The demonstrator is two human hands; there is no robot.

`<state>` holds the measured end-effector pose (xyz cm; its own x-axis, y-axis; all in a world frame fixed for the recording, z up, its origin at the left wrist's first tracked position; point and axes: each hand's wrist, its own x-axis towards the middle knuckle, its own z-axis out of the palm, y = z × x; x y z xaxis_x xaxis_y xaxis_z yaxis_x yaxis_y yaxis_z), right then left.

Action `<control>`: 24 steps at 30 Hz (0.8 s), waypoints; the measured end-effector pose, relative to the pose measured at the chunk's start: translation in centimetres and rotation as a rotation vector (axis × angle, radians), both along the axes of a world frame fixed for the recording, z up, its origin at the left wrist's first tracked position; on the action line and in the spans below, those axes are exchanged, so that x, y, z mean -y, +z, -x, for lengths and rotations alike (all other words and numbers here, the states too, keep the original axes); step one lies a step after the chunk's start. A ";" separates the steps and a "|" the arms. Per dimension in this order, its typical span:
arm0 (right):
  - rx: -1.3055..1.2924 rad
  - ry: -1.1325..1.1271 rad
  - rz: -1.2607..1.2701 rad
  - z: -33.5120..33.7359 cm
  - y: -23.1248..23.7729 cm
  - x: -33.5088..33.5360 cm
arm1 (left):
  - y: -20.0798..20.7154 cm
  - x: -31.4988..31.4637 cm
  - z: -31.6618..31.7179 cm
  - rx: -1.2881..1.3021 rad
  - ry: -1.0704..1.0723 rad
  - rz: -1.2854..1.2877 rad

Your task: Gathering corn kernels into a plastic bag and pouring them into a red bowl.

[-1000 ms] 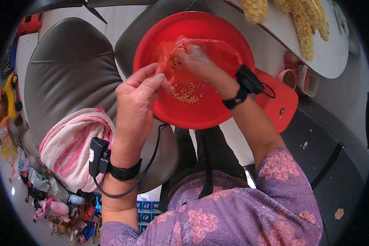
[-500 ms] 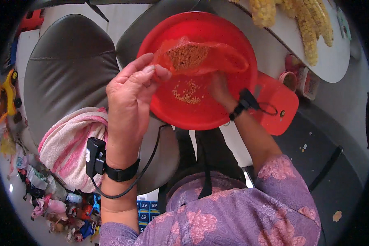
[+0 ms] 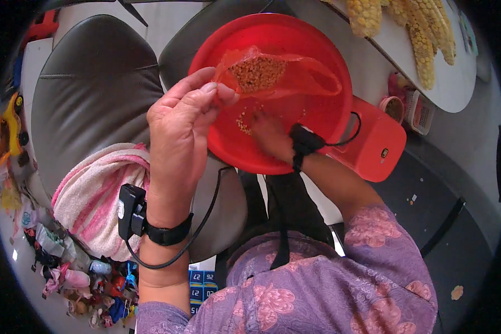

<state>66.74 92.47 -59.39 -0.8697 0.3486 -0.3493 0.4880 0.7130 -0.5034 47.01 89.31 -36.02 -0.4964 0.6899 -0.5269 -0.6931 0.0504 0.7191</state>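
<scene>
A thin red plastic bag point(image 3: 312, 78) hangs tilted over the red basin point(image 3: 331, 47), with a heap of corn kernels point(image 3: 257, 73) inside it. My left hand point(image 3: 186, 111) pinches the bag's left edge between thumb and fingers. Down in the basin, my right hand point(image 3: 270, 133) rests on the bottom beside a few loose kernels point(image 3: 242, 123). Its fingertips point at these grains and are partly lost against them, so I cannot make out whether any are held. Each wrist wears a black strap with a small device.
A grey chair point(image 3: 94, 72) stands left, with a pink-and-white towel point(image 3: 103, 200) on it. Corn cobs point(image 3: 423, 50) lie on a white table point(image 3: 459, 83) at upper right. A red stool point(image 3: 376, 145) is beside the basin. Toys point(image 3: 89, 284) crowd the lower left.
My right hand has moved left and nearer to me across the basin's bottom, onto the loose kernels, fewer of which now show. The left hand still holds the bag, shifted slightly right.
</scene>
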 end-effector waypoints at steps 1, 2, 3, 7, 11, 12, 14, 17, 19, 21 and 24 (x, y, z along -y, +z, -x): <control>-0.072 0.021 0.030 1.7 -0.7 -0.6 | 0.2 -0.1 0.1 -0.002 -0.002 0.003; -0.144 0.042 0.060 3.1 -1.2 -1.0 | 0.2 -0.1 0.2 -0.004 -0.004 0.002; -0.143 0.041 0.060 3.8 -1.6 -1.1 | 0.0 0.0 0.3 0.004 -0.002 -0.008; -0.305 0.329 -0.282 4.1 -2.3 -1.0 | 0.2 0.2 0.7 0.004 0.015 -0.028; -0.222 0.228 -0.061 -0.2 -3.1 -0.6 | 0.7 -0.3 1.0 -0.003 -0.002 -0.027; -0.223 0.232 -0.059 -1.2 -2.6 -0.6 | 0.5 -0.1 1.1 0.002 0.000 -0.021; 0.121 0.289 0.039 -2.7 -1.6 -0.9 | 0.4 0.3 1.1 0.004 0.004 -0.016; 0.343 0.254 0.117 -3.1 -1.7 -1.5 | 0.4 0.3 1.0 0.023 0.004 -0.030; 0.432 0.273 0.181 -2.3 -1.8 -1.9 | 0.5 0.4 1.1 0.030 0.014 -0.018; 0.518 0.296 0.249 -1.5 -1.6 -2.4 | 0.4 0.7 1.3 0.021 0.011 -0.017; 0.507 0.277 0.433 -2.3 -3.3 -3.9 | 0.6 0.3 1.2 0.019 0.006 -0.020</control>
<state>69.08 96.41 -62.65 -0.6002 -0.1224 -0.7904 0.5667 0.6323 -0.5283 45.79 88.96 -35.44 -0.4907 0.6977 -0.5220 -0.7068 0.0316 0.7067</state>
